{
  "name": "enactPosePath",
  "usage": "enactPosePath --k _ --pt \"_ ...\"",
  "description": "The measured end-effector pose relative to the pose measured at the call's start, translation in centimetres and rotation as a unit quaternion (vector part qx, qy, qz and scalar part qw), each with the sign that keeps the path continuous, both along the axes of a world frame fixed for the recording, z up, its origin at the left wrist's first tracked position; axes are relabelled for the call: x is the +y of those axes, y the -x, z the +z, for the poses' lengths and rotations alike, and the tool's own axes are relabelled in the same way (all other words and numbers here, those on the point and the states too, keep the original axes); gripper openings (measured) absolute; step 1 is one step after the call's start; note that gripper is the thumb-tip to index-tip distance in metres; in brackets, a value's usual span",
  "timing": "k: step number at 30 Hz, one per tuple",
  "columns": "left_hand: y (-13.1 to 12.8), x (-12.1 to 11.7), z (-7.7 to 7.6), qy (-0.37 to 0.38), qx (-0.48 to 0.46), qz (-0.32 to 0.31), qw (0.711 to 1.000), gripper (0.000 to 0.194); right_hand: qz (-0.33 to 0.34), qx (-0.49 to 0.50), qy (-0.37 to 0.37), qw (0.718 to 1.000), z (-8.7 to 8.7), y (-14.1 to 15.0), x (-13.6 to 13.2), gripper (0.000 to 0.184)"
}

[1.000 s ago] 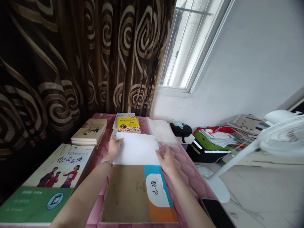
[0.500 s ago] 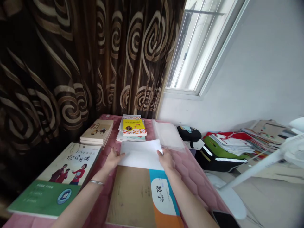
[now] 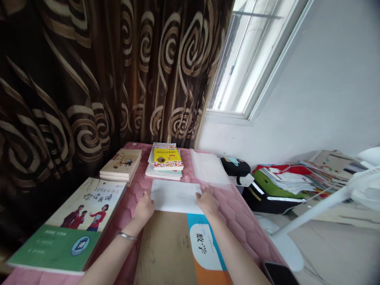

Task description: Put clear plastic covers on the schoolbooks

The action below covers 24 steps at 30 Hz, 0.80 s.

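Paper (image 3: 175,196) lies between the two hands, at the far end of the math book (image 3: 166,245), its near edge meeting the book's far edge; whether it runs under the cover I cannot tell. Half a second ago its far edge was lifted and bowed; now it is lower and the paper looks almost flat, so it seems to be settling in line with the book. The left hand (image 3: 144,208) has come in closer, its fingers curled at the left edge of the paper; whether they pinch it or only press it I cannot tell. The right hand (image 3: 208,202) has the opposite edge grasped between thumb and fingers.

Just past the paper sits a stack topped by a yellow book (image 3: 166,155), leaving little room on the far side. Clear sleeves (image 3: 210,170) lie far right, near the right hand. To the left, tan books (image 3: 118,164) and a green-and-white book (image 3: 56,245) line the pink quilt (image 3: 237,225), apart from the paper. A phone (image 3: 280,273) rests at the near right, beside the right forearm. Farther right stand a fan (image 3: 320,209) and a black-and-green bag (image 3: 273,198), both clear of the hands.
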State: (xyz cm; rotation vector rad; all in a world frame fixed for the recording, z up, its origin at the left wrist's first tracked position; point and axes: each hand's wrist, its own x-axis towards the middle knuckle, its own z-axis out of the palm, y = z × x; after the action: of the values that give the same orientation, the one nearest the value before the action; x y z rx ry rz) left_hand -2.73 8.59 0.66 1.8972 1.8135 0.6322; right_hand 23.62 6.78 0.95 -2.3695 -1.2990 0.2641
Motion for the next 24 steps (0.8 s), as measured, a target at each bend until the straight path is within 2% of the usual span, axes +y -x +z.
enactPosePath --k 5,8,13,17,24 --pt "-0.5 -0.7 -0.1 -0.015 0.044 0.006 0.999 0.037 -0.009 0.004 -0.032 0.999 0.0 -0.4 -0.4 0.041" --pt "-0.8 -0.9 0.0 -0.028 0.059 0.012 0.998 0.037 -0.003 0.007 -0.061 0.998 -0.1 -0.8 -1.6 0.047" --pt "-0.9 -1.3 -0.1 -0.053 0.072 0.017 0.996 0.036 0.034 0.07 -0.097 0.992 -2.0 -1.8 -5.7 0.054" --pt "-0.8 -1.4 -0.1 -0.063 0.075 0.01 0.995 0.034 0.07 0.107 -0.132 0.983 -3.3 -1.9 -7.7 0.049" --pt "-0.5 -1.8 0.6 -0.04 0.092 0.021 0.995 0.033 0.075 0.033 -0.092 0.992 -2.9 -1.5 -8.3 0.045"
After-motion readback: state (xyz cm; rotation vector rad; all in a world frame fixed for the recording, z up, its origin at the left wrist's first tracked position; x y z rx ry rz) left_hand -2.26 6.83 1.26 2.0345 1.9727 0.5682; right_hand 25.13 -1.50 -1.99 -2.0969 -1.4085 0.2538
